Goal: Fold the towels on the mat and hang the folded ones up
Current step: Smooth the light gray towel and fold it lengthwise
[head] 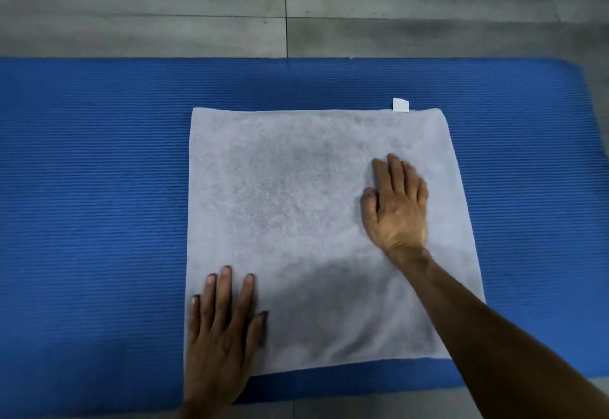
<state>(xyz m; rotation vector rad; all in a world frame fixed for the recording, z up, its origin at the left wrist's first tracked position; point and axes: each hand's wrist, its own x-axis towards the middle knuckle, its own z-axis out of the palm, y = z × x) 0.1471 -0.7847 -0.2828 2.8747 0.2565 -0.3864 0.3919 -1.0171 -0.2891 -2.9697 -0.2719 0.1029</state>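
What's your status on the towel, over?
Left hand and right hand flat, open on towel. Towel spread on mat. Nothing in the way.

- Towel point(296, 220): pale grey-white, plain, with a faint mottled, fuzzy texture; darker shadowed patch between the two sets of fingers.
- Tag point(400, 105): plain white, on the towel's far edge, beyond the right-hand fingers point(393, 171).
- Mat point(92, 187): saturated blue throughout, patterned with fine parallel ribs running side to side; visible left of the left-hand fingers point(225, 283) and on every side of the towel.
- Floor point(164, 6): dull grey tiles, cloudy lighter and darker streaks, divided by thin dark joint lines.
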